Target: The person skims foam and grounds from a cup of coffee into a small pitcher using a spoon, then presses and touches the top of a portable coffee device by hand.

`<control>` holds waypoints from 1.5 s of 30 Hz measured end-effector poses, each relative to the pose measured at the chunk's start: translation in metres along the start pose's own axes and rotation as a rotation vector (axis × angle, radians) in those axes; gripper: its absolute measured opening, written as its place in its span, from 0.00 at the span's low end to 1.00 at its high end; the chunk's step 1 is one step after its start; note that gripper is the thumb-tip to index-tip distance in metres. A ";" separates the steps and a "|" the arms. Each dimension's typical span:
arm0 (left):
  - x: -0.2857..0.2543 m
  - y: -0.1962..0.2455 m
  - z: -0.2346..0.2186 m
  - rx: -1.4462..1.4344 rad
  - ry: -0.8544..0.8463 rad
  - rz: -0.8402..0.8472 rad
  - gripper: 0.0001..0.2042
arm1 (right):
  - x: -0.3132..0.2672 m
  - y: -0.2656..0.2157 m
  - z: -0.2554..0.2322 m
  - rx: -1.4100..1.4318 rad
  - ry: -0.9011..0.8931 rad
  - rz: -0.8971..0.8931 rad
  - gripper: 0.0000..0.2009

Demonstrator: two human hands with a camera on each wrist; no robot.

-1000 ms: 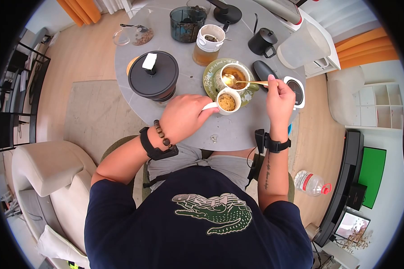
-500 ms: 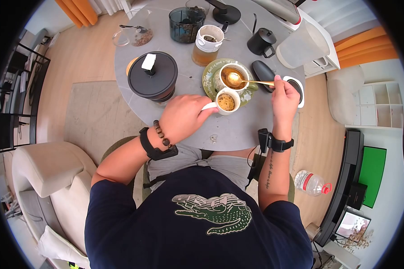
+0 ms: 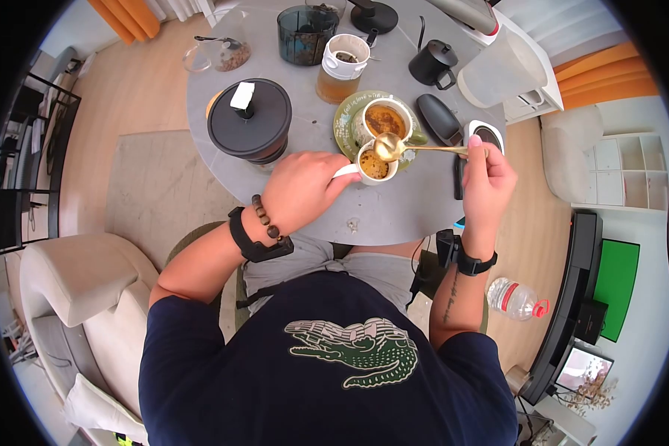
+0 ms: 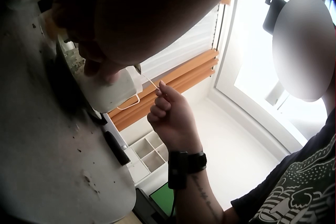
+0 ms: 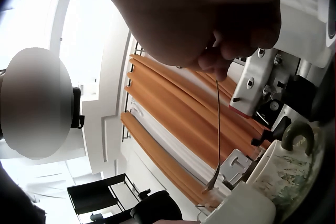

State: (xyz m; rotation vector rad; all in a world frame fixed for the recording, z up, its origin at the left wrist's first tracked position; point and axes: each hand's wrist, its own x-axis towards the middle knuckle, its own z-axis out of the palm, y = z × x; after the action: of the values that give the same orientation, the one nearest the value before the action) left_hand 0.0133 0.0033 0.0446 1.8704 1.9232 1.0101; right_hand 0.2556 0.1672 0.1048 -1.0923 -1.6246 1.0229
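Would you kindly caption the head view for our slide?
Left hand grips a small white cup, right hand a golden spoon over its rim.

A home: beyond the left hand stands a cream sofa; past the right hand are orange curtains, white shelves and a screen, over wood flooring.

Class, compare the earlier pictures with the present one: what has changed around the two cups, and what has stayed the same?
The spoon has moved from the larger cup toward the body, and its bowl now hovers by the small cup's far rim. The right hand has shifted to the right with it. Nothing was newly gripped or released. The left hand still holds the small cup's handle.
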 end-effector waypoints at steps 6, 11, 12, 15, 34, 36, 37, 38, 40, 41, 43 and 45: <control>0.000 0.002 -0.002 -0.008 -0.018 -0.008 0.14 | -0.012 -0.001 -0.007 -0.228 -0.033 -0.259 0.14; 0.000 0.001 0.000 -0.015 0.007 0.005 0.12 | -0.017 -0.006 -0.004 -0.346 -0.049 -0.433 0.11; 0.000 0.000 0.000 -0.015 0.004 0.003 0.12 | -0.016 -0.005 -0.004 -0.345 -0.049 -0.434 0.11; 0.001 0.003 -0.005 -0.011 -0.021 -0.008 0.14 | -0.011 -0.001 -0.001 -0.282 -0.018 -0.409 0.11; 0.000 0.001 -0.001 -0.023 0.004 0.009 0.13 | 0.020 0.037 0.030 -0.346 0.037 -0.243 0.18; 0.000 0.000 -0.001 -0.024 0.008 0.012 0.13 | 0.023 0.045 0.030 -0.321 0.033 -0.191 0.18; 0.000 0.000 -0.001 -0.025 0.012 0.014 0.13 | 0.024 0.047 0.030 -0.297 0.029 -0.138 0.19; 0.000 0.000 -0.001 -0.026 0.012 0.014 0.13 | 0.026 0.048 0.030 -0.297 0.029 -0.138 0.19; 0.000 0.001 -0.001 -0.021 0.006 0.009 0.13 | 0.027 0.048 0.029 -0.181 -0.016 -0.015 0.20; 0.000 0.001 -0.001 -0.021 0.006 0.008 0.13 | 0.027 0.048 0.028 -0.181 -0.016 -0.016 0.20; 0.000 0.001 -0.001 -0.028 0.009 0.013 0.13 | 0.028 0.048 0.027 -0.127 -0.038 0.071 0.21; 0.000 0.001 -0.002 -0.027 0.005 0.011 0.13 | 0.030 0.052 0.027 -0.116 -0.037 0.071 0.21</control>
State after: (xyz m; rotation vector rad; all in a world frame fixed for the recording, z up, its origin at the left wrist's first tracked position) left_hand 0.0127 0.0030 0.0467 1.8671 1.8949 1.0402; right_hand 0.2347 0.2058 0.0558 -1.2219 -1.7026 1.0102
